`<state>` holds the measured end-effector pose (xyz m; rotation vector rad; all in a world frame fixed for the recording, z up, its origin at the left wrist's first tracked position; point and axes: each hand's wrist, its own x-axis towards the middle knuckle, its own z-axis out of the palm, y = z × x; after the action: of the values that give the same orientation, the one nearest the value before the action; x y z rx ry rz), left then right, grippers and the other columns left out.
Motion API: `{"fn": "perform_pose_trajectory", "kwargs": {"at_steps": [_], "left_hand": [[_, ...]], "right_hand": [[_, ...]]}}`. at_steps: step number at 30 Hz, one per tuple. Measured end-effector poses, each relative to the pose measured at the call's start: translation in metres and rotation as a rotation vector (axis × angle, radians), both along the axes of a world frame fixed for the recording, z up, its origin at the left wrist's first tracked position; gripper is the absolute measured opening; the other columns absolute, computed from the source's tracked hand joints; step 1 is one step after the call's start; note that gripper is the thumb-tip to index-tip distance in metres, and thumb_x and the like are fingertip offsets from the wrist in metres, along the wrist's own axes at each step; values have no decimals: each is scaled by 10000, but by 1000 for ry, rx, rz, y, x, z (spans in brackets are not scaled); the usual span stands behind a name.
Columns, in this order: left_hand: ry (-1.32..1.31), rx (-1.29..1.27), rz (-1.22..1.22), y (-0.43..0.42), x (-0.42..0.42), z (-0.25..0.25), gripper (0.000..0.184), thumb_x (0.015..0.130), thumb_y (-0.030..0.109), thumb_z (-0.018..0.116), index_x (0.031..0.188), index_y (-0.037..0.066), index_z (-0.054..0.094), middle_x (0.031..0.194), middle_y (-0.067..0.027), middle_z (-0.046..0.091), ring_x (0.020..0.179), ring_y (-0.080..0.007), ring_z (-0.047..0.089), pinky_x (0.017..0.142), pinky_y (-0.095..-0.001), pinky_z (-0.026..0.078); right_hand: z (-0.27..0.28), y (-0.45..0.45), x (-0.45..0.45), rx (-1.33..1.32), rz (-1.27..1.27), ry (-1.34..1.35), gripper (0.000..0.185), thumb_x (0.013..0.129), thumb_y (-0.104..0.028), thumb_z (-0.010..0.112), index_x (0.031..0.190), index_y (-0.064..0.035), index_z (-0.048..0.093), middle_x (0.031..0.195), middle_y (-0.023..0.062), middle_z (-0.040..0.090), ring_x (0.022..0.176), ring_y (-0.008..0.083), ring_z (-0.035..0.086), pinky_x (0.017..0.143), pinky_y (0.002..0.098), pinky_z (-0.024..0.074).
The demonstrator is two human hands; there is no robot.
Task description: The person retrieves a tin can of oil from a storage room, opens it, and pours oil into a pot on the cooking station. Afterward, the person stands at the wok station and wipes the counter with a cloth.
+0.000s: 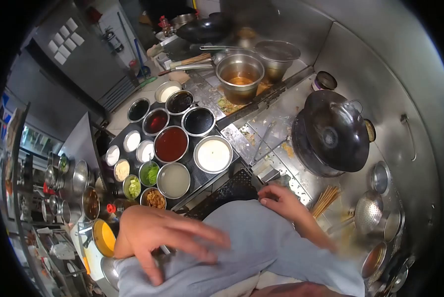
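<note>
My left hand (170,235) hovers over the lap of my grey-blue apron (242,227), fingers spread and slightly blurred, holding nothing. Beyond it stand a bowl of browned, chunky food (153,198) and a bowl of cloudy liquid (174,180). At the front edge of the stove is my right hand (282,202), its fingers loosely bent and thumb a little apart, with nothing visible in it. Just past that hand sits a small metal box-like part (267,174). A bamboo brush (326,200) lies to its right, and a black wok (333,136) rests tilted on the burner.
Bowls of dark red sauce (171,144), white liquid (213,154) and chopped greens (150,173) crowd the left counter. A metal pot (240,74) of amber liquid stands at the back. Perforated ladles (368,213) lie right. A yellow-filled bowl (104,236) is near my left arm.
</note>
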<state>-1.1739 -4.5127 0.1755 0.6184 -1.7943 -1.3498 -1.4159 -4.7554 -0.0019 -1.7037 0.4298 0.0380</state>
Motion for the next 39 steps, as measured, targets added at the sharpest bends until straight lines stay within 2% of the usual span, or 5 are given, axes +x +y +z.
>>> {"fn": "perform_pose_trajectory", "kwargs": {"at_steps": [3,14,25,30,39], "left_hand": [[-21,-215,-262,-25,10,-2,899,837,536,761,1425,-77,464,1506,-324,355,1406,-509,360,1132,-526,344],[-162,71,-207,-82,1,-42,640,786,50,626,1409,-29,506,1480,-240,455,1376,-383,461,1127,-425,382],[-318,130,-280,-134,-65,-108,519,903,185,653,1383,18,547,1441,-171,526,1375,-332,478,1141,-429,370],[-330,134,-245,-147,-81,-115,501,899,147,657,1377,43,551,1415,-166,539,1347,-335,499,1108,-411,401],[-288,259,-88,-157,-91,-144,457,937,146,631,1378,56,549,1395,-164,552,1329,-326,515,1098,-393,403]], "right_hand": [[-2,12,-6,43,-111,76,275,923,-190,713,1153,-48,664,1058,55,675,998,154,653,869,311,519],[-5,45,-20,-122,-273,-78,266,949,-215,690,1153,-48,658,1080,87,698,1015,179,662,888,335,523],[-34,51,-64,-240,-510,-66,231,937,-225,650,1070,-39,680,1030,132,699,964,289,685,845,374,538],[-59,44,-102,-345,-611,177,224,914,-198,663,1075,-43,678,1065,156,663,1038,329,645,913,406,515],[-166,0,-175,-616,-1042,852,701,828,-288,704,1413,-18,430,1369,282,467,1225,450,514,1038,479,459]]}}
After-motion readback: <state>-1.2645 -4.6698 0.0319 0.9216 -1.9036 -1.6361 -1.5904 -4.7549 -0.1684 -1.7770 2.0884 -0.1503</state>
